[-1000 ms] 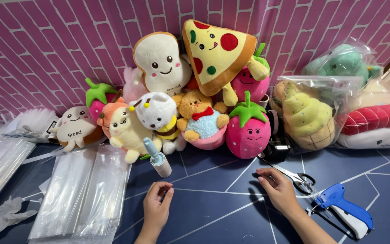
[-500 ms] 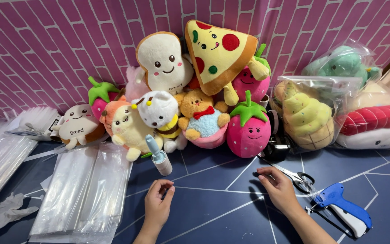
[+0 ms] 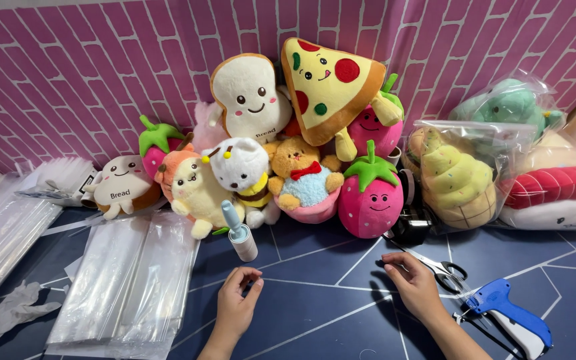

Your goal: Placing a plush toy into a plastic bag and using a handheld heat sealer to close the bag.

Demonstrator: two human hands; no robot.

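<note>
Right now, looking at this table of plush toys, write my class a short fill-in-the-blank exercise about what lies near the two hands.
1. The left hand rests just below a small lint ____.
2. The right hand lies beside a pair of ____.
3. The tagging gun near the right forearm has a ____ body.
4. Above the strawberry plush leans a plush slice of ____.

Missing words: roller; scissors; blue; pizza
</note>
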